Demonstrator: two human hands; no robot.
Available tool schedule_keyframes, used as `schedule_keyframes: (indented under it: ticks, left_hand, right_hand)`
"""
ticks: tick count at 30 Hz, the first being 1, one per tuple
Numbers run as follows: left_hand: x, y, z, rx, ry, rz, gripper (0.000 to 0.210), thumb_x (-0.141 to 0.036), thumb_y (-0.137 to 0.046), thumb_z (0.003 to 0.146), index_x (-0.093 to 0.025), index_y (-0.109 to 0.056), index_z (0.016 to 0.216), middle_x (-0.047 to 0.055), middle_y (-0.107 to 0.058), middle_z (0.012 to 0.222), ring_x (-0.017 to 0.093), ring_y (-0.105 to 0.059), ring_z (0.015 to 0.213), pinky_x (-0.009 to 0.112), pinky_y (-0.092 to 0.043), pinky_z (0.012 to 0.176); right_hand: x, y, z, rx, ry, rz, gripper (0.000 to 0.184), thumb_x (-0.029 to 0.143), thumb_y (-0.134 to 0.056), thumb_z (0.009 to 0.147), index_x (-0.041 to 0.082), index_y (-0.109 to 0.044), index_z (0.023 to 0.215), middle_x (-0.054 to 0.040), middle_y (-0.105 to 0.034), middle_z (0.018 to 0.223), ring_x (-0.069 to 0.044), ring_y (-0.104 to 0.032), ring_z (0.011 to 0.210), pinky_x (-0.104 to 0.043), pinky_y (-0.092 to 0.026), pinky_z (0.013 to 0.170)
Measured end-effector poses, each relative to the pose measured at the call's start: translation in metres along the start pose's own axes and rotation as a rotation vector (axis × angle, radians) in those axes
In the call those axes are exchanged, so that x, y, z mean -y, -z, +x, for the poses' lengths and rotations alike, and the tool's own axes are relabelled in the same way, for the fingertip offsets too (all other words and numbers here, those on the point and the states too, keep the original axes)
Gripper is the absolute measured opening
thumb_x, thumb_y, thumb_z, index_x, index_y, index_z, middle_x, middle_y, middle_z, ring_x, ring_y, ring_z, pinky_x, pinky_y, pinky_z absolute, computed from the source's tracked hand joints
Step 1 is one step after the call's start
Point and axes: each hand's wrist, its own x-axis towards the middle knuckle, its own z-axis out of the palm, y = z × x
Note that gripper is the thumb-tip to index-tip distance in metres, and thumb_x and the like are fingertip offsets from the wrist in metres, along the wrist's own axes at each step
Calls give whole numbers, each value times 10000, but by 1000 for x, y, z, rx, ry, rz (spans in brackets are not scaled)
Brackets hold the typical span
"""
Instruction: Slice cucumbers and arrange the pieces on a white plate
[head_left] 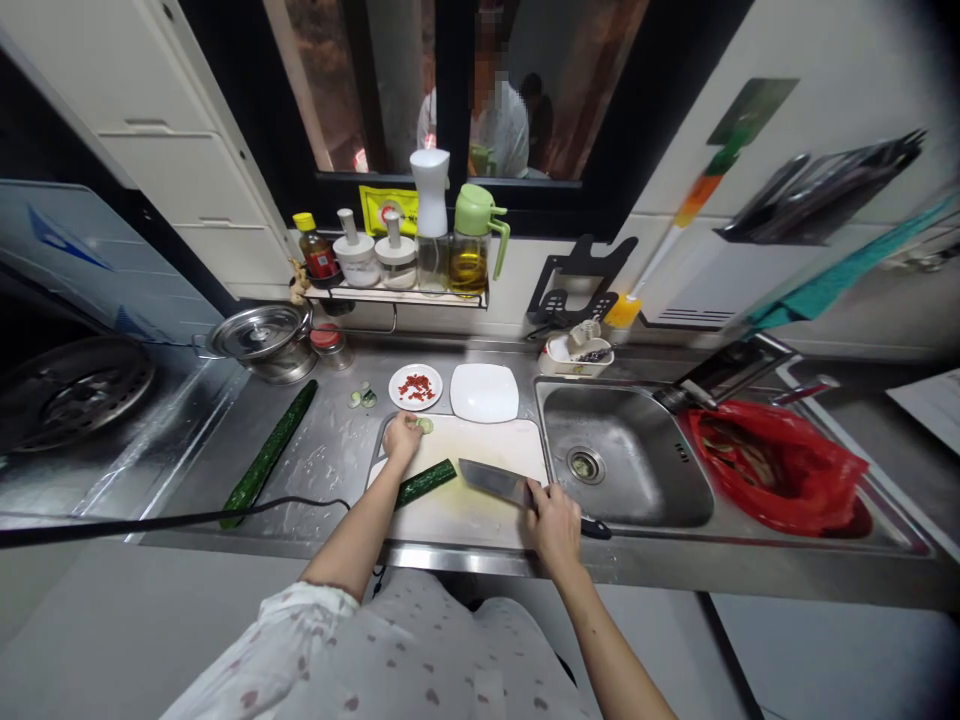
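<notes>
My right hand (556,522) is wrapped around the black handle of a kitchen knife (491,480). The blade lies low over the white cutting board (487,522), pointing left. At the board's upper left corner, my left hand (403,438) is closed, with pale green cucumber slices (425,425) at its fingertips. A cut length of cucumber (426,482) rests on the board between the hands, partly hidden by my left forearm. Behind the board stand a white plate of chopped red pieces (417,384) and a bare white square plate (484,392).
A whole cucumber (271,455) lies on the left counter, near small cucumber scraps (363,396). Farther back are a lidded steel pot (266,340) and a red-lidded jar (330,346). To the right are the sink (630,450) and a red plastic bag (780,470). A dark cable (225,512) crosses at left.
</notes>
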Motion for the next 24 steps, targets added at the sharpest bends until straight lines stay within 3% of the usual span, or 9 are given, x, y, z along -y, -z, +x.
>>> schedule_keyframes:
  ticks: [13,24]
  left_hand:
    - [-5,-1,-1,-10,-74,195,215,-298,-631,740,-257,-716,934,93,-718,976,272,-622,1003,338,-444,808]
    - [-13,3,-8,-13,-83,217,244,-335,-615,760,-245,-721,961,116,-706,1004,296,-603,1032,375,-425,843]
  right_hand:
    - [0,-2,0,-3,17,12,460,130,-532,820,214,-581,1270,-81,-557,987,-196,-505,913,-286,-298,800]
    - [3,-2,-1,14,8,16,440,141,-520,836,213,-587,1264,-80,-559,992,-196,-510,908,-291,-297,797]
